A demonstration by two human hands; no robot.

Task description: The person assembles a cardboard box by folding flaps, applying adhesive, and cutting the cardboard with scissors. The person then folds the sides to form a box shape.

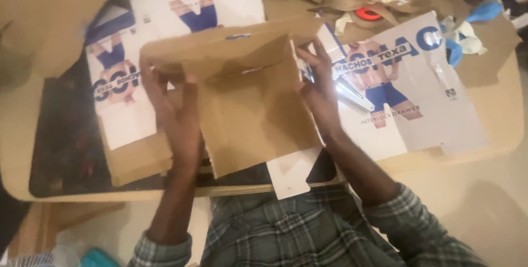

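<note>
I've got both hands on the brown cardboard box blank [247, 96] at the middle of the desk [498, 118]. My left hand [176, 113] grips its nine o'clock edge, fingers curled around it; my right hand [319, 94] presses the three o'clock side, fingers spread flat. One panel at twelve o'clock stands folded up, the rest lies flat, so I judge the folding barely begun. Printed white sheets [407, 91] lie beneath, at three and ten o'clock.
</note>
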